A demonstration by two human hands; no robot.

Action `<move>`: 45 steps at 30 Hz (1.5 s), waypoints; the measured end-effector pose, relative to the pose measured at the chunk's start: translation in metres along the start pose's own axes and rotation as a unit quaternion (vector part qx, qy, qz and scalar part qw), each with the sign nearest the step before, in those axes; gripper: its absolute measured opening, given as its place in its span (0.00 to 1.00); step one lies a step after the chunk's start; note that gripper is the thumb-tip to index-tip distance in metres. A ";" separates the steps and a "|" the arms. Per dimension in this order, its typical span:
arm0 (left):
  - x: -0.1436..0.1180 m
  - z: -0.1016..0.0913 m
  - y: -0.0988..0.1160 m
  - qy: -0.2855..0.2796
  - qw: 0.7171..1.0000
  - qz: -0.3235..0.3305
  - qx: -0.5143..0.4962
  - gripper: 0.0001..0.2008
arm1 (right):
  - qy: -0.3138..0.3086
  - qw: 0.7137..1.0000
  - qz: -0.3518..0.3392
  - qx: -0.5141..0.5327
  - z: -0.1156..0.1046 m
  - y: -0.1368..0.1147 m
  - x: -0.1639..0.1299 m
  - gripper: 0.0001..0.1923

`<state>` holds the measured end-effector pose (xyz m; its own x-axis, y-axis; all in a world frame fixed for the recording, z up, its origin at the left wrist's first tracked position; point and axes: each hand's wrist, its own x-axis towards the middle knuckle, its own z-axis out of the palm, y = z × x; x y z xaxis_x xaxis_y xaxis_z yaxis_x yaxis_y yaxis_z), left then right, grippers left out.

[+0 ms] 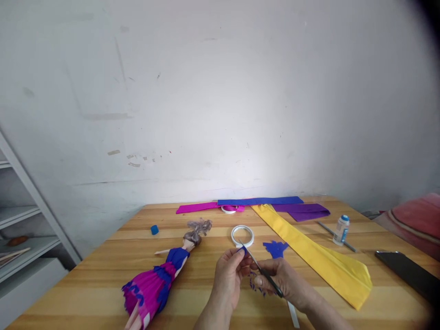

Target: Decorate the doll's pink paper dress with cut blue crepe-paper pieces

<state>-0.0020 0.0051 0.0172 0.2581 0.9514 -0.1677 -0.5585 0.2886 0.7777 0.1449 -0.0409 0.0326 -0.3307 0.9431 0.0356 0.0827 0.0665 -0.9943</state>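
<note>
Centrally, low in frame: left hand (228, 275) pinches a small blue paper scrap (243, 250) between fingertips. Right hand (283, 279) grips dark-handled metal scissors (261, 270), blades at the scrap. Paper-dressed doll (161, 279) lies lower left.

The bottom edge cuts off both forearms and the legs of the doll (156, 284), and a white strip (293, 314) beneath the right hand (283, 279) also runs out of view there. The right hand covers the handles of the scissors (261, 270), and the small blue scrap (243, 250) pinched by the left hand (228, 275) is too tiny to tell its shape. At right, a dark flat object (409, 272) and a red cushion (417, 217) fade into the blurred, darkened corner.
</note>
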 end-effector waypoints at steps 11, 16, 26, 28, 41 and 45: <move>0.002 -0.002 0.001 -0.002 1.000 -0.004 0.003 0.11 | 0.025 0.999 0.021 -0.002 0.002 0.001 -0.001 0.17; 0.002 -0.004 0.008 -0.026 0.998 -0.007 0.056 0.10 | -0.011 1.000 -0.006 -0.017 -0.007 -0.007 -0.006 0.19; 0.003 -0.012 0.015 -0.062 0.989 -0.033 0.133 0.08 | -0.058 0.996 0.008 -0.066 -0.017 0.000 -0.007 0.22; 0.004 -0.013 0.015 -0.065 0.989 -0.034 0.130 0.08 | -0.061 0.996 0.004 -0.061 -0.017 0.001 -0.007 0.21; 0.003 -0.011 0.018 -0.062 0.987 -0.032 0.143 0.07 | -0.029 0.998 0.038 -0.036 -0.015 0.007 -0.006 0.20; 0.004 -0.012 0.019 -0.061 0.988 -0.029 0.140 0.08 | -0.021 0.998 0.056 -0.014 -0.015 0.008 -0.007 0.24</move>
<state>-0.0206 0.0158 0.0242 0.3866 0.9089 -0.1565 -0.3043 0.2859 0.9087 0.1622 -0.0416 0.0262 -0.3566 0.9308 -0.0798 0.1474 -0.0283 -0.9887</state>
